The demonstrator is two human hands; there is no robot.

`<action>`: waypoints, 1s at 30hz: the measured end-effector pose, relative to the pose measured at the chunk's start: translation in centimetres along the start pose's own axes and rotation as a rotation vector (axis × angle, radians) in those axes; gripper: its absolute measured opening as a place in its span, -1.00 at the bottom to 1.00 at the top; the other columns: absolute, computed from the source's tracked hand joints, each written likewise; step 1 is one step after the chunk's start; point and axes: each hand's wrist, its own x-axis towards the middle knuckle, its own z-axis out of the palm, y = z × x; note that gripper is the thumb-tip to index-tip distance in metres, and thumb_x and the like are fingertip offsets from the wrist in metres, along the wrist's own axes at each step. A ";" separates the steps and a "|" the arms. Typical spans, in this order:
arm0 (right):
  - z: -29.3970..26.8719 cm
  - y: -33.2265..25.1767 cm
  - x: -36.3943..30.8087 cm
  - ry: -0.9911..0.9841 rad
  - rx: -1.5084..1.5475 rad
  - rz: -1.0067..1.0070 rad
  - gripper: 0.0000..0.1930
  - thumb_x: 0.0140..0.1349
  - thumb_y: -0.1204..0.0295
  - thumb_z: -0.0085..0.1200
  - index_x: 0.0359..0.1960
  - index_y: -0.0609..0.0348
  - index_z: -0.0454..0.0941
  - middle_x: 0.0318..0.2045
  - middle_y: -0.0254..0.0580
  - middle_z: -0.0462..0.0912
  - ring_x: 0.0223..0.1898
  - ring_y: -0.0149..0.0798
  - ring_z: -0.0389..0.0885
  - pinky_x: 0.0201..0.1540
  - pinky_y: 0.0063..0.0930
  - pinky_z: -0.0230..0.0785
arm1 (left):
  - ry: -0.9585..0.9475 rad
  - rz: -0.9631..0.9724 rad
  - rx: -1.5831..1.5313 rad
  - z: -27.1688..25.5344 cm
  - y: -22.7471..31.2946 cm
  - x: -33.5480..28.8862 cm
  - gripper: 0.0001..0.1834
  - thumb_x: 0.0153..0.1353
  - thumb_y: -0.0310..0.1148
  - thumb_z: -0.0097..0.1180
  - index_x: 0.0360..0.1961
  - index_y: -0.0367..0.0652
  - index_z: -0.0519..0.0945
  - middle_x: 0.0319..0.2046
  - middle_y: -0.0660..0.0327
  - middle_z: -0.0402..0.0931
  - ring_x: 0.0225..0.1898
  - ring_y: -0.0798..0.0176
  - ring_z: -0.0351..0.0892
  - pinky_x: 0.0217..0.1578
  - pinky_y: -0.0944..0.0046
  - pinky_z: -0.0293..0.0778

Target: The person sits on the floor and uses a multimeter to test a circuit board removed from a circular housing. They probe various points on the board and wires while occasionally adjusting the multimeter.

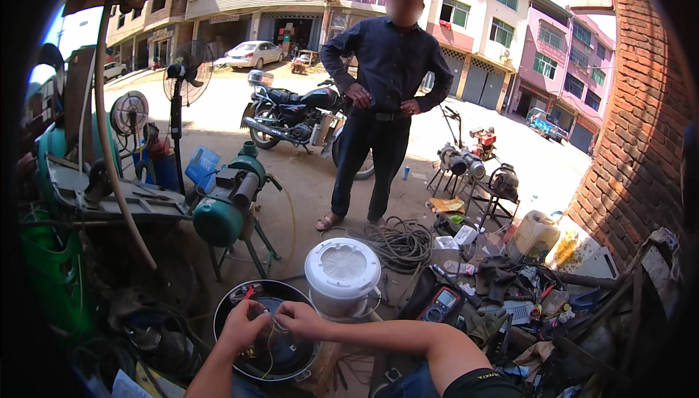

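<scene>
My left hand (244, 324) and my right hand (302, 322) meet over a round black pan-like housing (224, 311) with a pale rim. Fingertips of both hands are pinched close together on thin wires. A yellowish wire (271, 351) hangs from between them into the housing. Something red (249, 292), perhaps a wire or clip, sticks up just beyond my left fingers. What lies inside the housing under my hands is partly hidden. Just past my right hand stands a white round tub-shaped appliance (342, 271) with a ridged top.
A person (386, 56) stands facing me, hands on hips. A multimeter (441, 305) lies right of my right forearm, beside heaped tools and scrap (510, 311). Coiled hose (400, 245) rests on the ground. A green machine on legs (222, 216) stands left; a motorcycle (298, 110) is behind.
</scene>
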 end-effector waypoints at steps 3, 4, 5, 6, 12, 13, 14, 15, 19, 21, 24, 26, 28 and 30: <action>0.6 -2.7 -0.3 0.016 0.012 0.013 -0.77 0.37 0.31 0.07 -0.21 0.26 0.54 -0.53 -0.26 0.56 -0.59 -0.44 0.52 -0.57 -0.48 0.37 | 0.059 -0.003 0.000 -1.1 -1.5 -0.1 -0.49 0.14 -0.32 0.37 0.03 -0.36 0.49 -0.18 0.01 0.64 -0.15 0.22 0.66 -0.23 0.25 0.61; -0.1 -0.6 -0.5 0.080 0.017 -0.060 -0.77 0.37 0.30 0.07 -0.20 0.25 0.54 -0.54 -0.28 0.56 -0.61 -0.46 0.48 -0.58 -0.49 0.35 | 0.016 -0.042 -0.068 -0.1 0.7 -0.5 -0.48 0.17 -0.37 0.35 0.09 -0.35 0.45 -0.22 0.07 0.64 -0.26 0.25 0.66 -0.30 0.27 0.60; 0.0 -1.4 -0.6 0.065 0.019 -0.011 -0.78 0.39 0.31 0.07 -0.19 0.24 0.53 -0.51 -0.31 0.56 -0.57 -0.48 0.48 -0.54 -0.51 0.35 | 0.012 -0.056 -0.089 -0.5 1.0 -0.7 -0.51 0.18 -0.40 0.33 0.09 -0.35 0.46 -0.24 0.09 0.64 -0.31 0.28 0.64 -0.34 0.29 0.59; -0.2 -2.2 -0.7 0.051 0.020 0.037 -0.79 0.40 0.31 0.07 -0.18 0.23 0.53 -0.49 -0.34 0.56 -0.53 -0.50 0.49 -0.51 -0.54 0.36 | 0.008 -0.070 -0.111 -0.8 1.1 -0.9 -0.53 0.20 -0.43 0.30 0.09 -0.34 0.46 -0.26 0.11 0.64 -0.35 0.31 0.63 -0.37 0.31 0.57; -0.2 -3.4 -0.9 0.029 0.018 0.010 -0.74 0.39 0.27 0.10 -0.14 0.24 0.52 -0.43 -0.33 0.59 -0.47 -0.51 0.51 -0.48 -0.55 0.37 | 0.023 -0.058 -0.185 -0.8 1.9 -1.0 -0.65 0.24 -0.52 0.22 0.04 -0.31 0.49 -0.35 0.21 0.62 -0.47 0.41 0.57 -0.49 0.38 0.48; -0.1 -3.3 -0.9 0.008 0.030 0.000 -0.73 0.38 0.26 0.12 -0.10 0.24 0.52 -0.38 -0.32 0.60 -0.47 -0.52 0.51 -0.47 -0.57 0.36 | 0.025 -0.054 -0.190 -0.8 1.9 -1.0 -0.67 0.24 -0.53 0.21 0.03 -0.31 0.50 -0.36 0.22 0.62 -0.47 0.42 0.57 -0.50 0.39 0.48; 0.0 -3.3 -0.9 -0.012 0.041 -0.011 -0.71 0.38 0.25 0.13 -0.07 0.24 0.52 -0.33 -0.32 0.62 -0.48 -0.53 0.51 -0.47 -0.58 0.36 | 0.027 -0.052 -0.182 -0.9 1.9 -1.0 -0.69 0.24 -0.53 0.21 0.01 -0.30 0.51 -0.37 0.23 0.62 -0.47 0.42 0.56 -0.50 0.39 0.47; -0.2 -3.5 -0.9 -0.083 0.043 0.014 -0.70 0.37 0.24 0.15 -0.08 0.24 0.52 -0.34 -0.33 0.62 -0.47 -0.53 0.51 -0.47 -0.58 0.36 | 0.030 -0.049 -0.174 -0.9 1.8 -0.9 -0.71 0.24 -0.53 0.21 -0.01 -0.29 0.53 -0.37 0.24 0.62 -0.47 0.42 0.56 -0.50 0.40 0.47; -0.8 -4.5 -1.1 -0.250 -0.037 0.090 -0.68 0.32 0.20 0.21 -0.13 0.24 0.56 -0.41 -0.38 0.61 -0.46 -0.54 0.51 -0.46 -0.59 0.36 | 0.031 -0.035 -0.143 -0.8 1.5 -0.9 -0.73 0.22 -0.54 0.21 -0.05 -0.29 0.55 -0.39 0.24 0.60 -0.50 0.42 0.55 -0.50 0.41 0.49; -0.9 -3.9 -1.2 -0.232 -0.088 0.069 -0.68 0.31 0.19 0.22 -0.17 0.23 0.58 -0.45 -0.41 0.59 -0.46 -0.55 0.51 -0.47 -0.60 0.35 | 0.009 -0.009 -0.135 -0.5 1.5 -1.0 -0.74 0.21 -0.53 0.22 -0.06 -0.28 0.56 -0.38 0.24 0.61 -0.49 0.43 0.55 -0.49 0.41 0.49; -0.7 -3.9 -1.6 -0.166 -0.040 0.057 -0.68 0.30 0.18 0.24 -0.24 0.23 0.59 -0.48 -0.44 0.58 -0.47 -0.57 0.50 -0.47 -0.60 0.34 | 0.017 -0.023 -0.167 -0.5 2.2 -1.5 -0.75 0.20 -0.51 0.25 -0.09 -0.27 0.59 -0.36 0.25 0.62 -0.46 0.45 0.55 -0.45 0.42 0.47; -0.3 -5.6 -1.7 -0.119 -0.008 0.059 -0.68 0.30 0.19 0.25 -0.23 0.25 0.61 -0.47 -0.44 0.59 -0.45 -0.59 0.49 -0.44 -0.59 0.35 | 0.045 -0.055 -0.122 -1.5 2.0 -2.1 -0.74 0.18 -0.48 0.27 -0.10 -0.28 0.61 -0.34 0.23 0.63 -0.40 0.42 0.56 -0.38 0.38 0.49; -0.9 -4.3 -1.0 -0.024 0.092 -0.010 -0.70 0.31 0.21 0.24 -0.25 0.25 0.62 -0.45 -0.41 0.63 -0.44 -0.58 0.52 -0.40 -0.61 0.37 | 0.085 -0.023 0.074 -2.9 0.4 -1.6 -0.67 0.10 -0.42 0.32 -0.09 -0.31 0.62 -0.30 0.15 0.66 -0.31 0.32 0.61 -0.24 0.27 0.55; -1.9 -5.6 -1.3 0.036 0.054 0.080 -0.71 0.30 0.22 0.24 -0.33 0.24 0.61 -0.42 -0.35 0.70 -0.44 -0.59 0.54 -0.39 -0.61 0.37 | 0.070 -0.098 0.188 -4.3 -0.5 -2.0 -0.63 0.05 -0.45 0.30 -0.08 -0.32 0.62 -0.23 0.08 0.65 -0.27 0.22 0.65 -0.17 0.23 0.57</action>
